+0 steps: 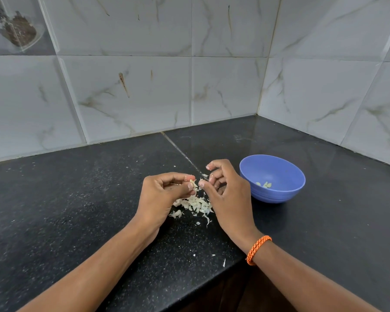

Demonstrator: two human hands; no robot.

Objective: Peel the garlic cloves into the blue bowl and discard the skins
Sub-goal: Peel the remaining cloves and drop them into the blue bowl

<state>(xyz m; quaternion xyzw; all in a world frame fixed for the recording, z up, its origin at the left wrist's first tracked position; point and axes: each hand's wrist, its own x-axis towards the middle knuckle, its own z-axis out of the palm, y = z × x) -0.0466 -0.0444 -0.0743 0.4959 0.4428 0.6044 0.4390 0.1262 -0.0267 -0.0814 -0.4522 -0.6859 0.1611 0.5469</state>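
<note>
My left hand (167,190) pinches a small garlic clove (192,182) between thumb and fingers above the black counter. My right hand (223,190) meets it from the right, its thumb and curled fingers pinching at the clove's skin. A heap of pale garlic skins (195,206) lies on the counter under and between both hands. The blue bowl (277,194) stands just right of my right hand, with a few peeled cloves (265,184) at its bottom.
The black granite counter (77,210) runs into a corner of marble-look wall tiles (212,86). Its front edge lies near my right wrist, which wears an orange band (257,249). Stray skin flakes (223,262) lie near that edge. A glass holder (16,28) hangs at the upper left.
</note>
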